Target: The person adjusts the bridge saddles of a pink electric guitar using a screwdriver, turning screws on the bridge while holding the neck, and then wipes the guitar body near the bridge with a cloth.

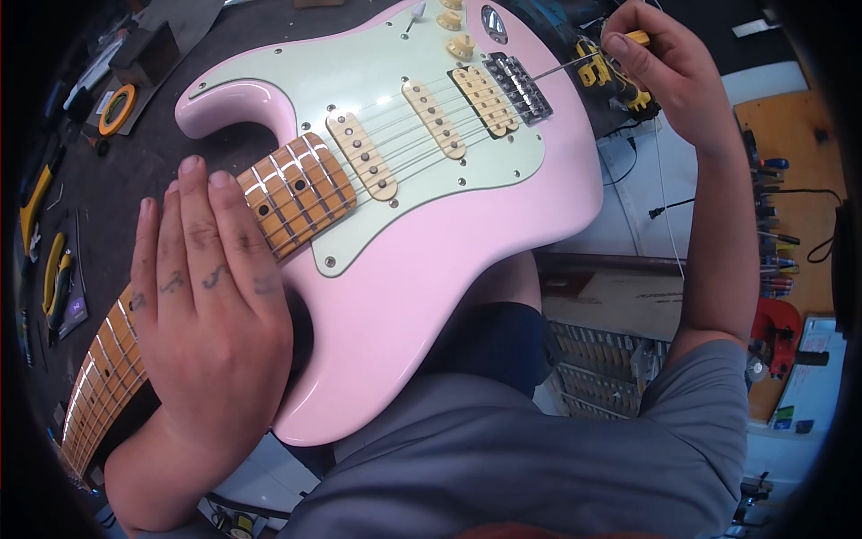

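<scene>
A pink electric guitar with a pale green pickguard lies across the bench edge and my lap. My left hand rests flat over the strings on the maple neck, its fingers stretched out side by side. Off the right end of the body, my right hand pinches the yellow handle of a thin screwdriver. The shaft points left, and its tip meets the outer edge of the metal bridge. Whether it sits in a screw is too small to tell. Cream pickups and knobs show on the pickguard.
Behind the guitar's right end sits a yellow and black power drill. Pliers and a roll of orange tape lie on the dark bench at left. Several screwdrivers and a red clamp are at far right. A thin cable hangs below my right hand.
</scene>
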`<state>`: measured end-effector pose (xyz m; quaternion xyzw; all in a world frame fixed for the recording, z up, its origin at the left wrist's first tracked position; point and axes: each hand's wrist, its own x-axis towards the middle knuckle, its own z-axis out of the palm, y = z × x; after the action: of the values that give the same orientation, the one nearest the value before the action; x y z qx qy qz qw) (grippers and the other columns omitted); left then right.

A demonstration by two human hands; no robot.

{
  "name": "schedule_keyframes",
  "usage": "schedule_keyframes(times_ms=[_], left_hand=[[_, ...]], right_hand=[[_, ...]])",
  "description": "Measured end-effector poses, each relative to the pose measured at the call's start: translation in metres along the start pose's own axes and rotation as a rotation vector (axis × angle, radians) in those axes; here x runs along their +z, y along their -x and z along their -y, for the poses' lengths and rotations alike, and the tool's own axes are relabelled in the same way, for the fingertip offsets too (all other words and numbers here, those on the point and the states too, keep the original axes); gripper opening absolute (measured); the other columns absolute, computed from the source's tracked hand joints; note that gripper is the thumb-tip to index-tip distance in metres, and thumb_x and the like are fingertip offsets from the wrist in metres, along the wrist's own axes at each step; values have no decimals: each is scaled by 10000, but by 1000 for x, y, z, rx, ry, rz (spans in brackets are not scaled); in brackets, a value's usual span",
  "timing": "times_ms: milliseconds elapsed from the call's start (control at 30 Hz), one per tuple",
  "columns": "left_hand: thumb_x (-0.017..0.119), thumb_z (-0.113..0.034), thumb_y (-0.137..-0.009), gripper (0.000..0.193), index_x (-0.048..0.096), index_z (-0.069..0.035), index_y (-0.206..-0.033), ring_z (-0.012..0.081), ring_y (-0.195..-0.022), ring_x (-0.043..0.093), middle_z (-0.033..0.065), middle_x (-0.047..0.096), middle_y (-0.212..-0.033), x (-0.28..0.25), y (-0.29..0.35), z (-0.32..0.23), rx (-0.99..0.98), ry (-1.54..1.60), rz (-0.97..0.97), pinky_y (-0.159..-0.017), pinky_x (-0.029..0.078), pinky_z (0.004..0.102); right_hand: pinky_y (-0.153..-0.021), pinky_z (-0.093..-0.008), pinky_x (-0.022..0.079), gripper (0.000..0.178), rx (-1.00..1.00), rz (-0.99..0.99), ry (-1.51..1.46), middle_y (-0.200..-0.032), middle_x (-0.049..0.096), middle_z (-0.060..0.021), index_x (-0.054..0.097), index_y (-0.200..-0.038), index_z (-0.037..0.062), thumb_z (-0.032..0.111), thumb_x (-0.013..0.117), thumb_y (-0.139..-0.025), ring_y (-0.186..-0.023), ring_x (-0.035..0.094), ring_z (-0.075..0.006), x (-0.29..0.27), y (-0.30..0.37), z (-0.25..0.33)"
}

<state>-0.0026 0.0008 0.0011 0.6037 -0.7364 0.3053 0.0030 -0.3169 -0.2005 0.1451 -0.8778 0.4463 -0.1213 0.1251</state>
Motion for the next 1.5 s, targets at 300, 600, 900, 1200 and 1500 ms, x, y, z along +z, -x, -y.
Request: schedule_keyframes(times_ms=[300,600,900,1200,1500], left_hand=[[568,3,-1022,460,513,113,-1465,388,-1327,638,301,626,-1400,-2,0,1,-3,-3,-1,-1147,499,529],[573,3,-1023,460,511,113,-1466,386,-1323,642,297,630,-1395,0,-1,0,2,-2,-10,-1145,501,531],[580,24,-997,461,528,116,-1446,391,-1306,652,301,641,-1377,-3,1,5,31,-27,6,-1143,498,527],[556,34,-989,450,533,128,-1428,390,-1270,674,309,646,-1370,2,0,7,87,-70,-23,-1141,491,518],[558,33,-983,446,545,128,-1419,383,-1268,677,307,646,-1374,2,2,8,85,-74,-24,-1142,490,515]], right_hand=[[-706,-230,467,242,-91,36,-87,-877,642,11,703,-1122,18,252,691,-1063,-778,568,-68,-2,5,-52],[-706,-232,477,235,-101,22,-87,-886,643,11,700,-1123,14,241,688,-1064,-779,572,-66,0,7,-55],[-794,-259,568,218,-146,61,-113,-960,713,-54,699,-1173,-4,164,709,-1035,-858,681,-102,-1,18,-34],[-785,-267,541,237,-88,92,-69,-914,693,-45,687,-1176,-1,206,674,-1060,-852,653,-107,-7,15,-56],[-683,-247,459,256,5,104,-57,-818,570,0,658,-1053,28,282,676,-1070,-753,535,-63,-7,13,-52]])
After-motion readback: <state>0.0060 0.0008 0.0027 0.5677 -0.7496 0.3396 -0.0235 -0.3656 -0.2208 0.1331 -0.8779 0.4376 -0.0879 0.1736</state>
